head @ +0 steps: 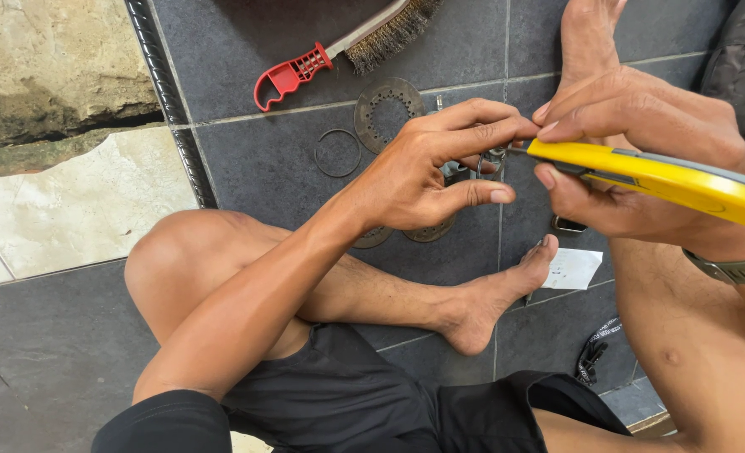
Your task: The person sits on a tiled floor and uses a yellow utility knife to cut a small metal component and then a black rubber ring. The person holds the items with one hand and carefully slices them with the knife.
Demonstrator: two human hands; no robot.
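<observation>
On a dark tiled floor [288,168], a seated person's left hand [427,172] pinches a small metal part [491,159] between thumb and fingertips, while the right hand [632,143] grips a yellow utility knife [666,176], its tip at the part. A slip could drive the blade into the pinching fingers. Beyond the fingers lie a perforated disc [386,107], a wire ring [337,153] and a red-handled wire brush [339,50].

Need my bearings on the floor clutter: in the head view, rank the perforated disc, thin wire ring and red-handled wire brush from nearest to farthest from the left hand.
1. Perforated disc, just above the left hand.
2. Thin wire ring, farther left on the tile.
3. Red-handled wire brush, farthest, at the top.
</observation>
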